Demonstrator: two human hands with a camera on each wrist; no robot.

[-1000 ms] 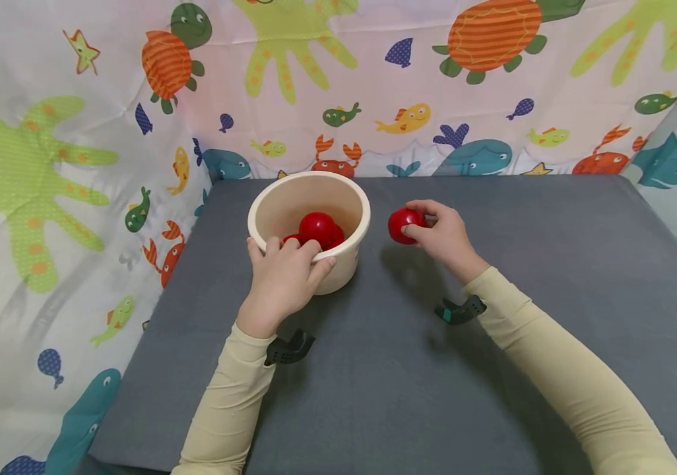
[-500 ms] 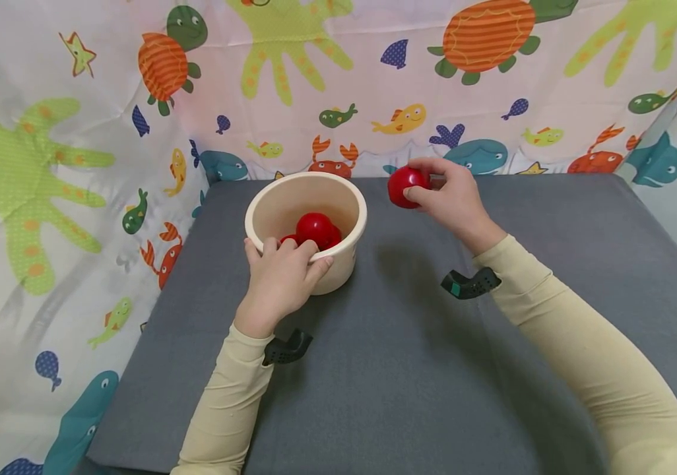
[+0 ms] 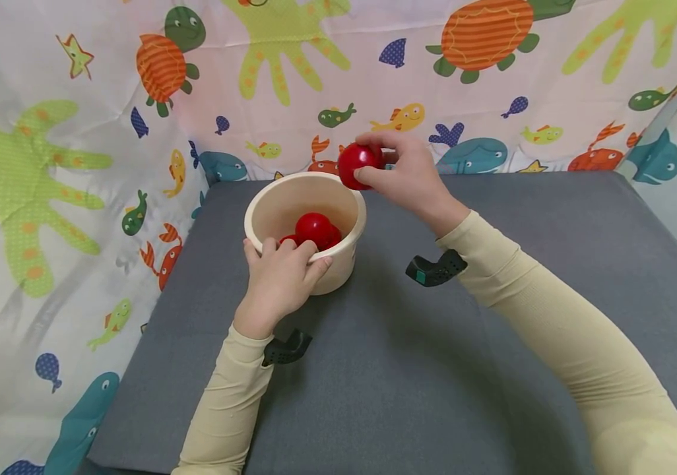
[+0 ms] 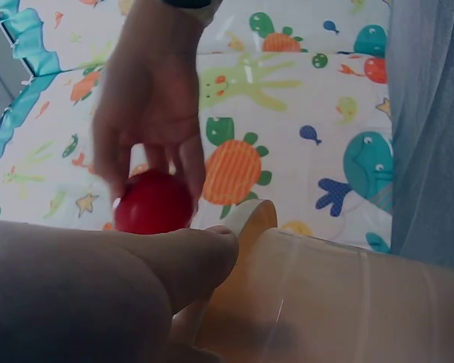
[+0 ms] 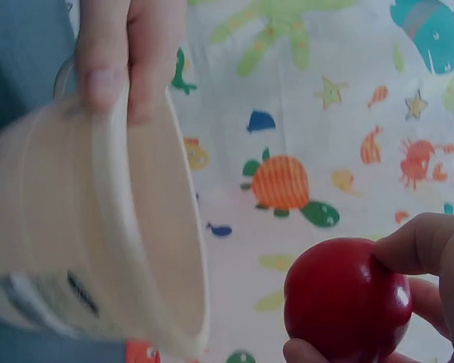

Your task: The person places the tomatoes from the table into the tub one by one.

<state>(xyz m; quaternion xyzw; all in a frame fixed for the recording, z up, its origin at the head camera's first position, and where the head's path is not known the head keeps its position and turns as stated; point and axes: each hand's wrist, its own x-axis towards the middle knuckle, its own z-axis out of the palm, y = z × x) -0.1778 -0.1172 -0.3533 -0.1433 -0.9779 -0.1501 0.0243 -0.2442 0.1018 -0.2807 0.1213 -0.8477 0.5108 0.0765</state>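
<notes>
My right hand (image 3: pixel 412 175) pinches a glossy round red fruit (image 3: pixel 355 166), apple-like in shape, between thumb and fingers. It is held up in the air beside and above the far right rim of a cream bucket (image 3: pixel 343 267). In the right wrist view the held fruit (image 5: pixel 348 299) is large, with the bucket's mouth (image 5: pixel 166 227) to its left. My left hand (image 3: pixel 279 284) grips the near rim, fingers hooked over the edge. Inside the bucket lie several red fruits (image 3: pixel 313 227), partly hidden by one another and by the left hand's fingers.
The bucket stands on a grey padded table (image 3: pixel 374 382), towards its back left. Behind and to the left hangs a white curtain (image 3: pixel 214 59) printed with sea animals. A dark band (image 3: pixel 436 267) sits at the right wrist, another band (image 3: pixel 288 348) at the left.
My right hand has lifted the red fruit from low over the table and carried it left to the bucket's rim. The left hand keeps its grip on the bucket.
</notes>
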